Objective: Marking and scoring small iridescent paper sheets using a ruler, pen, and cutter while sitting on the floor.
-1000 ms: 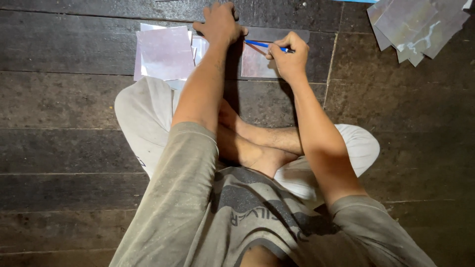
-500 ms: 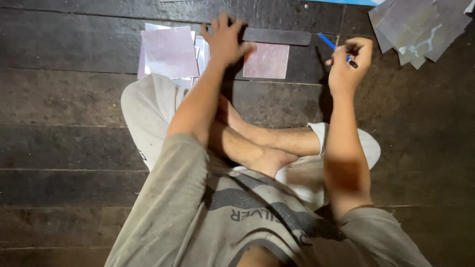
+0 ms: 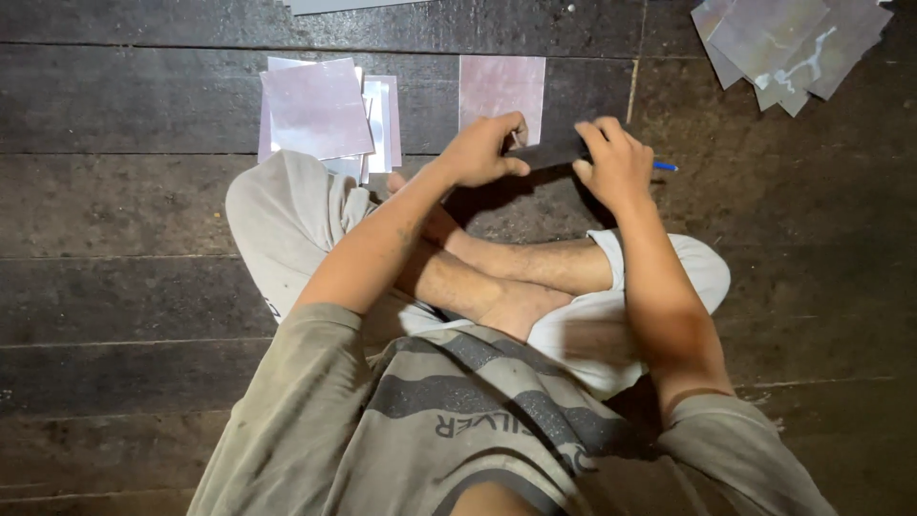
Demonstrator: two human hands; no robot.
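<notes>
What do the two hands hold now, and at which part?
A dark flat strip, left hand at one end, right hand at the other; the right also holds a blue pen.

No packages, labels, signs or screens lie before you on the dark plank floor [image 3: 143, 96]. The only lettering in view is the pale print across the chest of your own grey striped shirt [image 3: 497, 420], seen upside down near the bottom of the frame.
</notes>
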